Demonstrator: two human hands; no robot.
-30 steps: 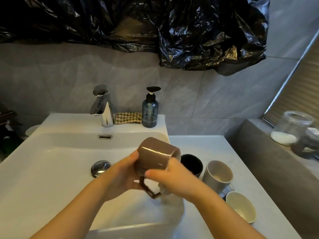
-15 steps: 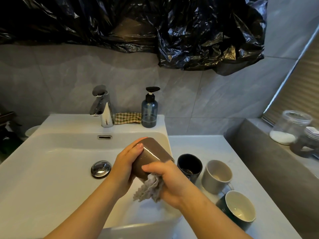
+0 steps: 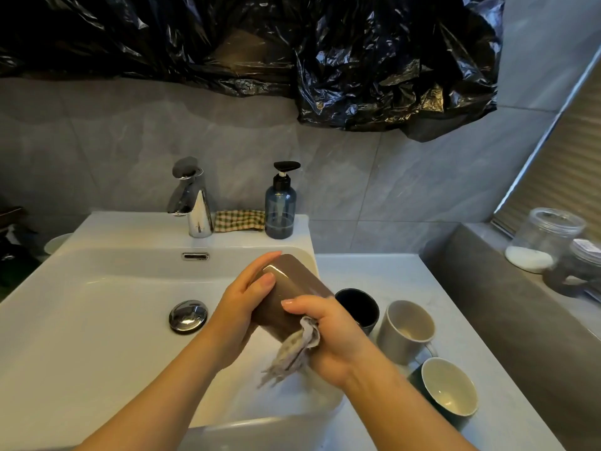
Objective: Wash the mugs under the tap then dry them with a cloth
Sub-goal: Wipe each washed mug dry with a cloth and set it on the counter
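Over the right side of the white sink (image 3: pixel 97 288), my left hand (image 3: pixel 240 307) grips a brown mug (image 3: pixel 292 288) tilted bottom-up, thumb and fingers wrapped round its base. My right hand (image 3: pixel 331 333) clutches a grey cloth (image 3: pixel 292 353) against the mug's lower end, where its mouth is hidden. On the counter to the right stand a black mug (image 3: pixel 361 307), a beige mug (image 3: pixel 406 330) and a dark green mug with a cream inside (image 3: pixel 448 388). The chrome tap (image 3: pixel 192 203) at the back of the sink has no water running.
A blue soap dispenser (image 3: pixel 280 206) and a folded checked cloth (image 3: pixel 239 219) sit on the sink's back ledge. The round drain plug (image 3: pixel 188 316) lies in the basin. Two clear jars (image 3: pixel 546 239) stand on the grey ledge at right. Black plastic sheeting (image 3: pixel 357 60) hangs above.
The brown mug has been turned so its handle no longer shows. My left hand shifted up onto its base, and the cloth now hangs out below my right hand.
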